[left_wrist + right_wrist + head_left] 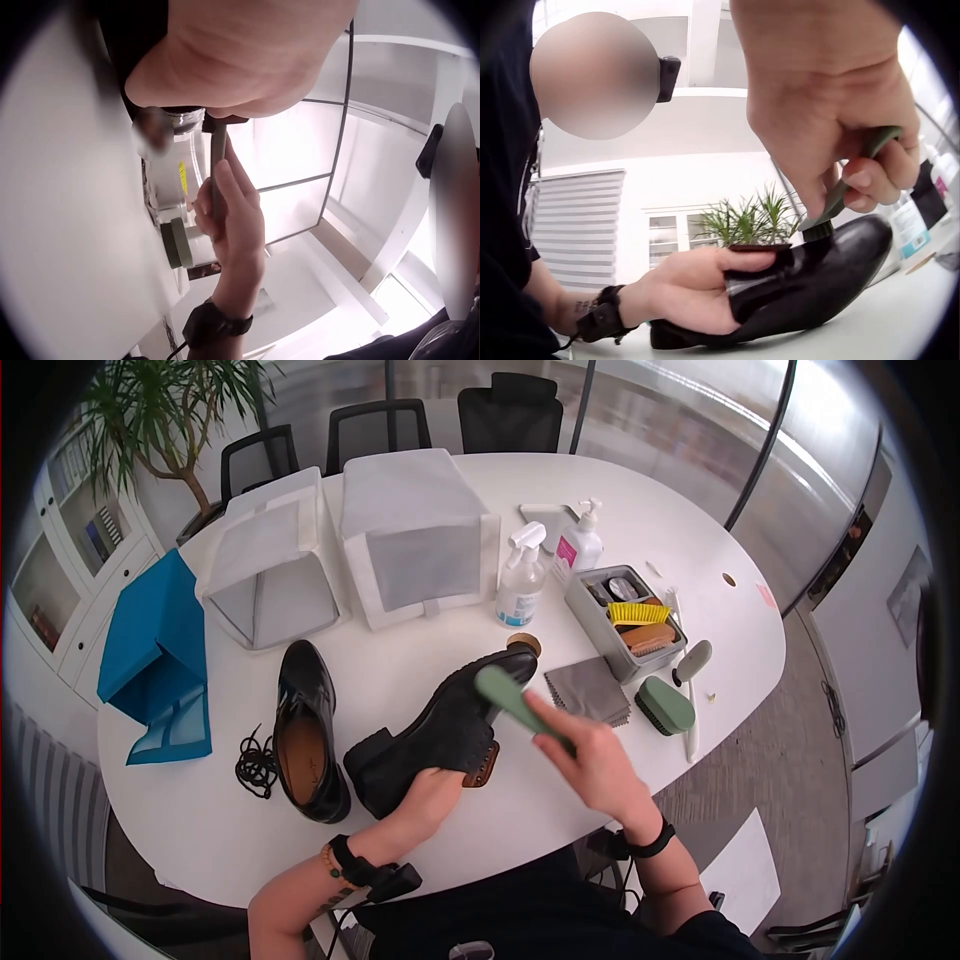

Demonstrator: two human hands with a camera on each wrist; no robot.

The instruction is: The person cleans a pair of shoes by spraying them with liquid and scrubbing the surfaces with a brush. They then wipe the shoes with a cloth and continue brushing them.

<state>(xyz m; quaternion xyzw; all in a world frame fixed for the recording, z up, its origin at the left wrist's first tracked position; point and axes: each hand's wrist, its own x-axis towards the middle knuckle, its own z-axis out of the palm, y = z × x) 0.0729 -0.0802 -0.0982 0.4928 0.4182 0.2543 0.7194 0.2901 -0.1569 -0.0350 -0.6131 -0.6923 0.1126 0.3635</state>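
Observation:
My left hand (435, 800) grips a black leather shoe (405, 760) at its opening, the thumb lying along the upper in the right wrist view and the other fingers partly hidden. The toe of the shoe points away to the right. In my right hand (595, 768) is a slim green-handled brush (508, 692); its dark bristles (817, 232) meet the shoe's upper near the front. A second black shoe (294, 670) with a tan insole stands to the left, beside a small heap of black laces (257, 762).
A grey box (620, 650) of brushes stands at the right, with a grey cloth (588, 692) and a green block brush (667, 705) near it. Behind are a spray bottle (520, 585), a pump bottle (580, 542) and two pale fabric boxes (415, 500). A blue box (150, 625) sits far left.

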